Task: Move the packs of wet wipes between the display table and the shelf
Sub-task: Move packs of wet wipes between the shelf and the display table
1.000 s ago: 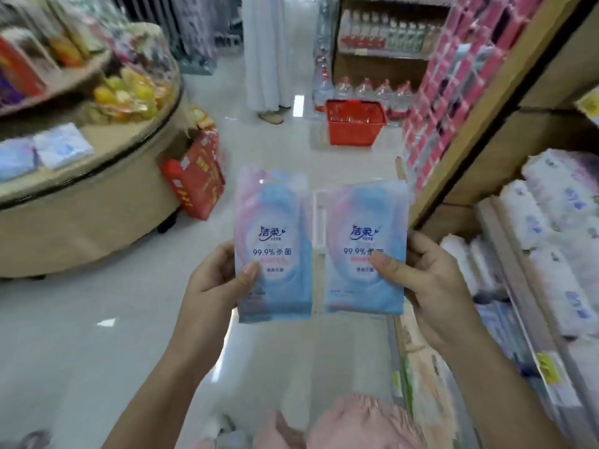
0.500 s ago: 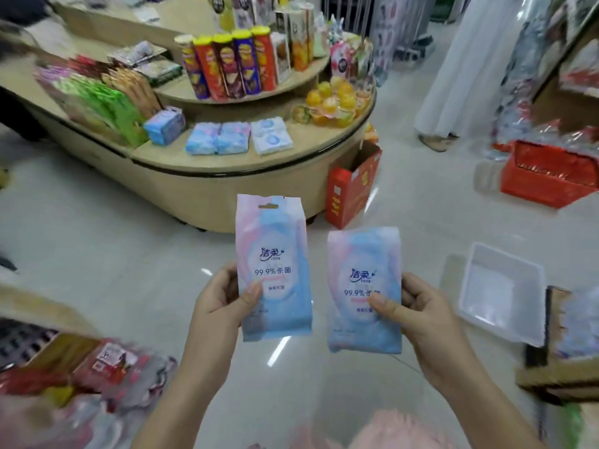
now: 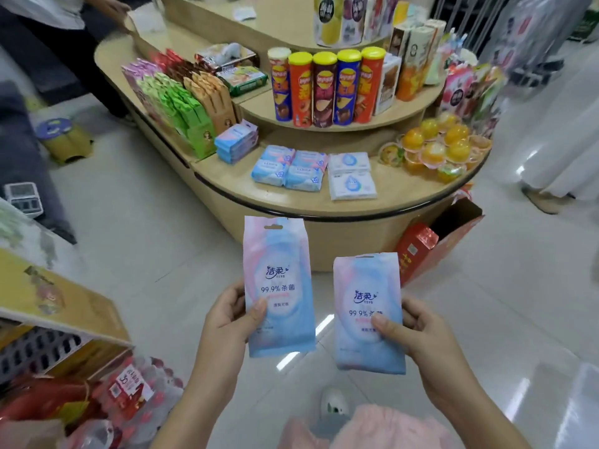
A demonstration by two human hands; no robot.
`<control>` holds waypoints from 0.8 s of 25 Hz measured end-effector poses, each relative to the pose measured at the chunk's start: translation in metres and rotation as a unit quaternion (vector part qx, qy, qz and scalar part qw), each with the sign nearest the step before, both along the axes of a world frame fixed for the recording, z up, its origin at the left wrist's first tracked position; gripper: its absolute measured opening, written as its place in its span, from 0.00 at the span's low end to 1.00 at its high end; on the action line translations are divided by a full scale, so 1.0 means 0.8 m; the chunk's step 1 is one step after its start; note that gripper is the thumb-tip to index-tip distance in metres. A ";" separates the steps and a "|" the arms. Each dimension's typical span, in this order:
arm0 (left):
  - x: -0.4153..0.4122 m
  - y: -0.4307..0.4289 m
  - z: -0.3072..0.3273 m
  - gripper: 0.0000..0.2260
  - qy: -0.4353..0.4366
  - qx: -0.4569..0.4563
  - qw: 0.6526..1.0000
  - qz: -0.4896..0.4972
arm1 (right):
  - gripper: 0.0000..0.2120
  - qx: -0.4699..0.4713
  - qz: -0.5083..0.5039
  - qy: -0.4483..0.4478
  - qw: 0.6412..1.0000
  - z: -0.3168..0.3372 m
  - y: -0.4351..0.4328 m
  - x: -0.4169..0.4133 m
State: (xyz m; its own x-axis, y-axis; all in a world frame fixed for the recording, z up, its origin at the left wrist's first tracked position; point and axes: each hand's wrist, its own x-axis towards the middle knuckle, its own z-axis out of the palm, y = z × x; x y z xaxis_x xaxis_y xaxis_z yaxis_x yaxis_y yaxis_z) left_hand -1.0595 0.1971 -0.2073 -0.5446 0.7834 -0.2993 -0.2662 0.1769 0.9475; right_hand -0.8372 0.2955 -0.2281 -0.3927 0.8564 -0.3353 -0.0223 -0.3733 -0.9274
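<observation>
— Pink-and-blue soft plastic in both? What has each grip got?

— Yes. The left grip holds one flat pink-and-blue pack of wet wipes upright, with the thumb across its front and the fingers behind. The right grip holds a second matching pack the same way, a little lower. The two packs are just beside each other, not touching, in the air above the pale tiled floor.

— What's different from a second ago?

— In the grips, nothing: same pinch, same packs. It's the view that has swung. A second ago a shelf of white packs filled the right side and the round wooden counter sat off at the left edge. Now the counter is straight ahead and nearer, and the shelf is out of sight.

— So which way are they travelling?

— Shelf to counter, I'd judge. On its lower tier lie flat blue-and-pink wipe packs, with white wipe packs just to their right and bare wood in front of them.

— Anything in the way?

— An open red cardboard carton stands on the floor against the counter's base, to the right. The crisp tubes and orange jelly cups sit further back. The held packs aren't over the counter yet, so the setting down is still to come.
</observation>
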 end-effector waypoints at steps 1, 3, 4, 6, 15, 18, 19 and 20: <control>-0.012 0.020 0.001 0.09 -0.001 -0.001 1.000 0.008 | 0.18 0.004 0.008 -0.003 1.000 0.004 0.033 -0.018; -0.040 0.059 -0.003 0.09 -0.011 -0.011 1.000 0.027 | 0.14 0.017 0.027 -0.013 0.999 0.014 0.101 -0.060; -0.053 0.075 -0.008 0.09 -0.018 -0.017 0.999 0.035 | 0.14 0.025 0.035 -0.016 0.999 0.017 0.128 -0.082; -0.085 0.105 -0.017 0.09 -0.029 -0.022 0.998 0.046 | 0.13 0.031 0.045 -0.013 0.998 0.015 0.176 -0.124; -0.320 0.259 -0.068 0.08 -0.040 -0.067 0.997 0.025 | 0.39 -0.036 0.002 -0.015 0.999 -0.040 0.300 -0.324; -0.401 0.324 -0.070 0.09 -0.012 -0.073 0.997 -0.002 | 0.40 -0.058 -0.006 -0.015 0.998 -0.051 0.333 -0.382; -0.420 0.343 -0.071 0.10 -0.006 -0.075 0.997 -0.007 | 0.38 -0.064 -0.009 -0.013 0.998 -0.054 0.343 -0.398; -0.435 0.363 -0.073 0.10 -0.004 -0.076 0.997 -0.013 | 0.37 -0.069 -0.009 -0.010 0.998 -0.057 0.353 -0.412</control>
